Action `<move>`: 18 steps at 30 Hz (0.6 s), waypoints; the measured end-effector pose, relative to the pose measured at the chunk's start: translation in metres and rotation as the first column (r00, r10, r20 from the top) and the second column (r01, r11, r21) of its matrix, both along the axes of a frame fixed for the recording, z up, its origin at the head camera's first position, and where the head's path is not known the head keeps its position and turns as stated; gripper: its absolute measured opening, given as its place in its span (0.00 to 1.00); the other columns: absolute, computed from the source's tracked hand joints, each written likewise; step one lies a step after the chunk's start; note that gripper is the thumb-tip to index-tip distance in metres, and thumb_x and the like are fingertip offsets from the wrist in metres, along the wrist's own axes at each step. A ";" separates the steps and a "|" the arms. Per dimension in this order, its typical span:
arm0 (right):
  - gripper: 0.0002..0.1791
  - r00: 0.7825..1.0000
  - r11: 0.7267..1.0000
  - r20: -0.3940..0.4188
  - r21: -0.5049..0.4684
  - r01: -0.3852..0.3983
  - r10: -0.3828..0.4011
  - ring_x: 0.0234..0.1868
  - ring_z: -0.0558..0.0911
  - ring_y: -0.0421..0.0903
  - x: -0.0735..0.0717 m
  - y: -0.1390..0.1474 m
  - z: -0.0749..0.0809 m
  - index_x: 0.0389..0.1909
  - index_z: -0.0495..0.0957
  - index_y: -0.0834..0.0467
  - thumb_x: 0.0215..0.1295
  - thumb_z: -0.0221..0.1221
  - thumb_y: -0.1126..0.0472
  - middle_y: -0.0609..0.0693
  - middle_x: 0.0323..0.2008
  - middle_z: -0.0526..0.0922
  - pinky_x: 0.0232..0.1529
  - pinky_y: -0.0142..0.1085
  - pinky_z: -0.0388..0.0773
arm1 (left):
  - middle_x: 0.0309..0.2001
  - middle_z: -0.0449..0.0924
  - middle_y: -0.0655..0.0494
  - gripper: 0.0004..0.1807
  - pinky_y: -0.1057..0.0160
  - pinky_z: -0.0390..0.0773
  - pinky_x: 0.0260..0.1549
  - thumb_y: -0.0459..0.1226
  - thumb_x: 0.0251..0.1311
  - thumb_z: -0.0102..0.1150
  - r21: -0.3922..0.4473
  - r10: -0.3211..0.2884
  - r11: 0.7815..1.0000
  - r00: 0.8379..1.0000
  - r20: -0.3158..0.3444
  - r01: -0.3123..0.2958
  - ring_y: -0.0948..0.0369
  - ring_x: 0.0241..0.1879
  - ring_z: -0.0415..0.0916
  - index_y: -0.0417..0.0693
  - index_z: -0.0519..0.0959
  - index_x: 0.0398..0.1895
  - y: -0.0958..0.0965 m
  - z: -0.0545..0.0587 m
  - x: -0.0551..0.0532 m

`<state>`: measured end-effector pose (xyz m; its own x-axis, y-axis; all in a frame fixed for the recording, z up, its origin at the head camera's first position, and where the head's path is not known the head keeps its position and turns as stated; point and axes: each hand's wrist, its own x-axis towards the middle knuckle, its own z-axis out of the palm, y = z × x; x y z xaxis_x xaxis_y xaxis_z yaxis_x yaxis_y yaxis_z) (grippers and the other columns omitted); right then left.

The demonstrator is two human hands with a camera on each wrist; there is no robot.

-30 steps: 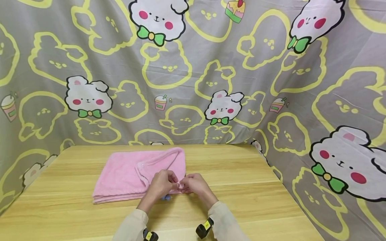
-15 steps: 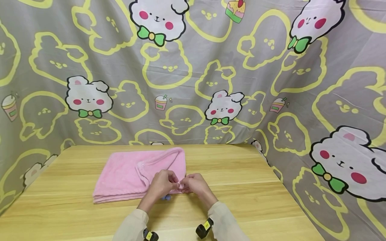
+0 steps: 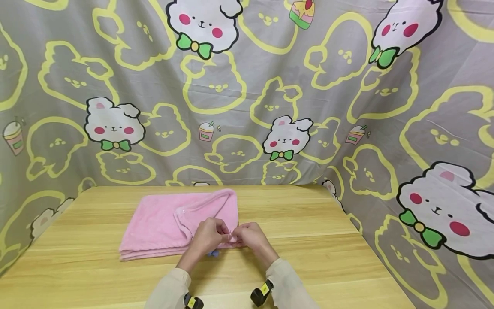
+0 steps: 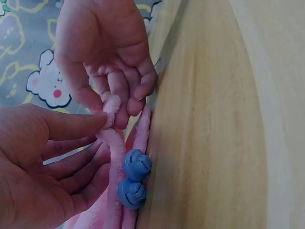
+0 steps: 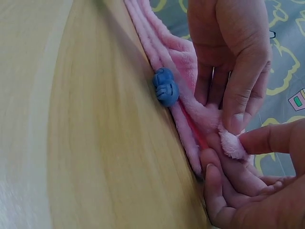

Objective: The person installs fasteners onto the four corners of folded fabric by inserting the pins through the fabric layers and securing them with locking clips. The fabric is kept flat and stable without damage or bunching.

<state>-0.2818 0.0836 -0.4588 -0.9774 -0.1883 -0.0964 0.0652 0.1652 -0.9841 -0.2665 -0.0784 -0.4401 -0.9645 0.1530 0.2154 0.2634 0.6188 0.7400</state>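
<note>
A pink plush towel (image 3: pixel 154 223) lies folded in layers, with one edge turned back diagonally. At its near right corner my left hand (image 3: pixel 207 237) pinches the fluffy edge between thumb and fingers. My right hand (image 3: pixel 251 235) meets it there and pinches the same small corner (image 5: pixel 232 144), its thumb on top and fingers beneath. In the left wrist view both thumbs come close together at this corner. Two blue ball-shaped pieces with dark grooves (image 4: pixel 137 165) sit on the towel's front edge, beside my left hand's fingers. The towel's lower layer runs beneath the pinched edge.
The towel rests on a light wood-grain table (image 3: pixel 308 266). A grey curtain (image 3: pixel 247 68) printed with rabbits and yellow outlines hangs behind and along the sides. A tiny pale dot (image 3: pixel 183 211) shows on the towel's turned-back flap.
My right hand's fingers shift slightly at the pinched corner, and a bit more of the pink edge shows between the hands. The rest of the towel stays put.
</note>
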 end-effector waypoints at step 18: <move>0.06 0.997 0.998 0.060 -0.037 -0.055 0.057 0.30 0.85 0.41 -0.002 0.003 0.001 0.32 0.81 0.67 0.57 0.61 0.67 0.51 0.27 0.86 0.40 0.38 0.86 | 0.20 0.82 0.60 0.08 0.63 0.75 0.28 0.30 0.48 0.74 0.002 0.016 1.000 1.000 -0.004 -0.016 0.65 0.23 0.75 0.47 0.83 0.20 -0.001 0.000 -0.001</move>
<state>-0.2834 0.0863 -0.4575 -0.9577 -0.2468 -0.1483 0.1173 0.1359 -0.9838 -0.2677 -0.0794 -0.4398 -0.9659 0.1373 0.2195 0.2566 0.6218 0.7400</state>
